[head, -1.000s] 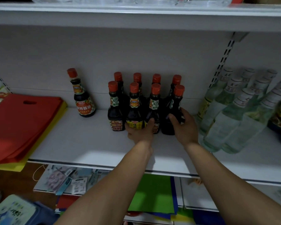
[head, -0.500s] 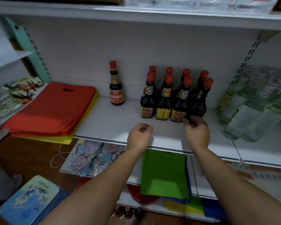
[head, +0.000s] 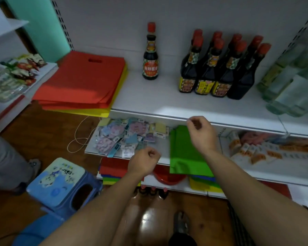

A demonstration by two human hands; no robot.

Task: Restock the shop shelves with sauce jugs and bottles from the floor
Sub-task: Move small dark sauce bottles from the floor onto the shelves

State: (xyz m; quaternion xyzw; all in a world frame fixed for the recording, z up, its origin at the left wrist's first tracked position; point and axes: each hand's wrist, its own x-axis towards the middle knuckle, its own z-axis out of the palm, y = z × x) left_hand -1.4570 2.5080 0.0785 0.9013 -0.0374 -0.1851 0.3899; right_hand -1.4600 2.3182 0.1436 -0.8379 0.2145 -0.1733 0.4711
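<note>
Several dark sauce bottles with red caps (head: 220,68) stand in two rows on the white shelf (head: 158,100). One more dark bottle (head: 150,55) stands alone to their left. On the floor, under the lowest shelf, the red caps of more bottles (head: 151,190) show. My left hand (head: 143,162) is a loose fist below and in front of the shelf, holding nothing. My right hand (head: 201,132) hovers at the shelf's front edge, fingers curled, empty. A dark bottle top (head: 182,240) shows at the bottom edge between my arms.
Red and yellow flat bags (head: 82,84) lie at the shelf's left end. Clear bottles (head: 290,86) lean at the right. A green bag (head: 187,153) and small packets (head: 124,137) lie on the shelf below. A blue stool (head: 60,187) and a person's leg (head: 5,162) are at the left.
Both hands have let go of the bottle group and pulled back and down from the shelf. My view has tilted down and shifted left, showing the floor.
</note>
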